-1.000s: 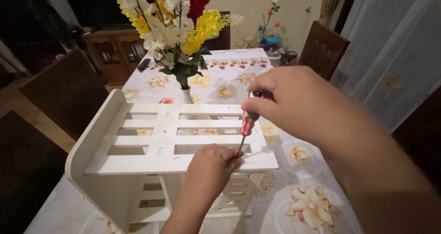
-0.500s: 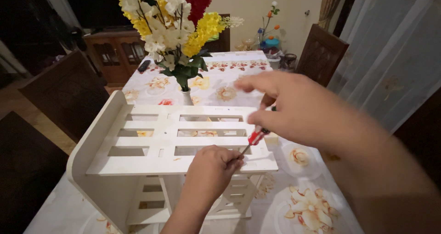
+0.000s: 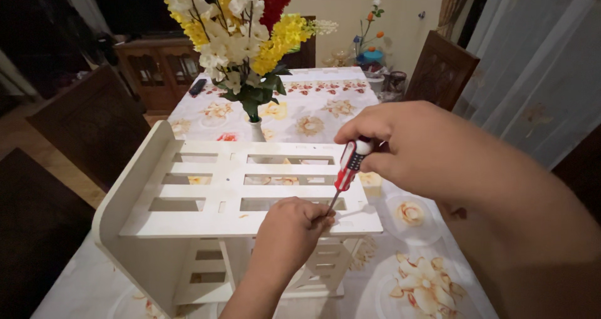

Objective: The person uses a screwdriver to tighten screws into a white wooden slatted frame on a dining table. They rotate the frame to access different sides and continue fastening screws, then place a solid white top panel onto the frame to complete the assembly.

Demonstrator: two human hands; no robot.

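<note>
A white slatted wooden rack [image 3: 206, 197] lies on its side on the table. My right hand [image 3: 419, 147] grips the red-and-white handle of a screwdriver [image 3: 345, 169], held nearly upright, tip down on the rack's near right slat. My left hand [image 3: 293, 231] rests on that slat with its fingers pinched around the screwdriver's tip; whatever it pinches there is hidden.
A floral tablecloth [image 3: 313, 115] covers the table. A vase of yellow, white and red flowers [image 3: 247, 37] stands just behind the rack. Dark wooden chairs [image 3: 94, 125] flank the table; another chair [image 3: 441, 68] is at the far right. Curtains hang on the right.
My right hand has swung around the screwdriver handle, from gripping it low to holding its top. The screwdriver tilted and came back more upright. My left hand stayed at the tip.
</note>
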